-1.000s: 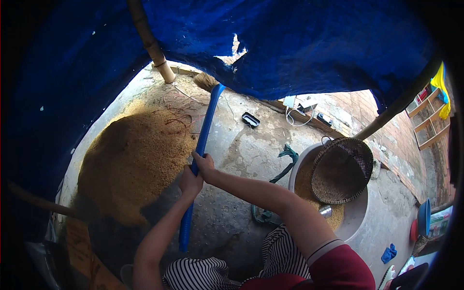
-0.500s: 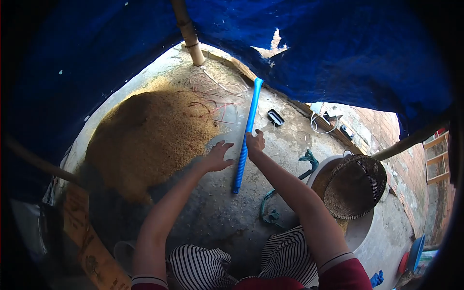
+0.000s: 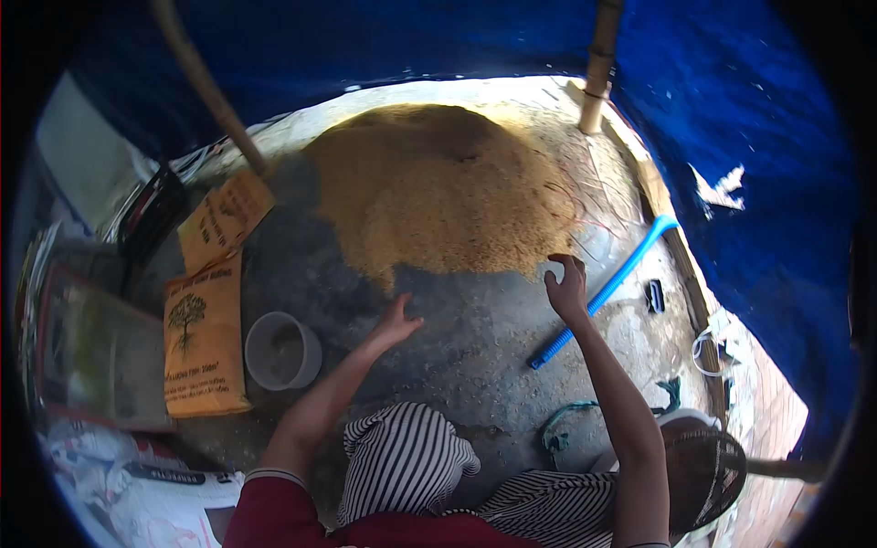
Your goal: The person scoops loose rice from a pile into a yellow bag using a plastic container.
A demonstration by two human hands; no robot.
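Note:
My left hand (image 3: 397, 321) is held above the concrete floor, thumb and fingers apart, with nothing in it. It is nearest to the front edge of a heap of golden-brown grain (image 3: 448, 201). My right hand (image 3: 568, 285) hovers by the heap's right front edge, fingers curved but apart, also with nothing in it. Just right of that hand, a blue ribbed plastic tube (image 3: 610, 290) lies slantwise on the floor, its far end against the edging. A gap separates the hand from the tube.
At left stand a whitish bucket (image 3: 283, 352) and orange printed sacks (image 3: 206, 338). A small black case (image 3: 655, 297) lies beyond the tube. A woven basket (image 3: 708, 479) sits at lower right, near a green cloth strip (image 3: 553, 429). Bamboo poles (image 3: 598, 68) and blue tarpaulin (image 3: 457, 41) border the area.
The view has turned left, bringing the bucket and sacks into sight. My right hand was at the blue tube and is now apart from it, beside the grain. My left hand stays open.

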